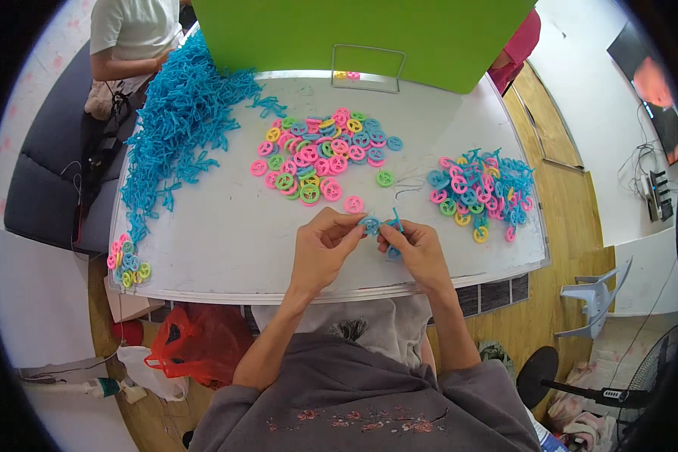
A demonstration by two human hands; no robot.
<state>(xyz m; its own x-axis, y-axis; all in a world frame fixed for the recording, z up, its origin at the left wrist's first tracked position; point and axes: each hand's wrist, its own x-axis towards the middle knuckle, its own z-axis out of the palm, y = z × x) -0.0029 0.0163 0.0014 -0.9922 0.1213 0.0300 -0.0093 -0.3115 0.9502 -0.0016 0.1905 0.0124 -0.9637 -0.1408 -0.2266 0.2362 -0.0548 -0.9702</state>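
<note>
Near the front of the white table, my left hand (322, 245) pinches a small blue spoked plastic wheel (370, 226) between thumb and fingertips. Just beside it, my right hand (420, 252) is closed on a blue plastic frame piece (398, 218); part of a blue round piece (393, 253) shows under its fingers. The wheel and frame piece are close together, and I cannot tell whether they touch. Ahead lies a heap of pink, blue, green and yellow wheels (320, 151). A pink wheel (353, 204) and a green wheel (385, 178) lie apart from it.
A big pile of blue frame pieces (181, 113) covers the far left. At right sits a pile of frame pieces with coloured wheels (482, 192). More wheels (128, 264) lie at the left corner. A green board (354, 34) stands at the back; people sit at both sides.
</note>
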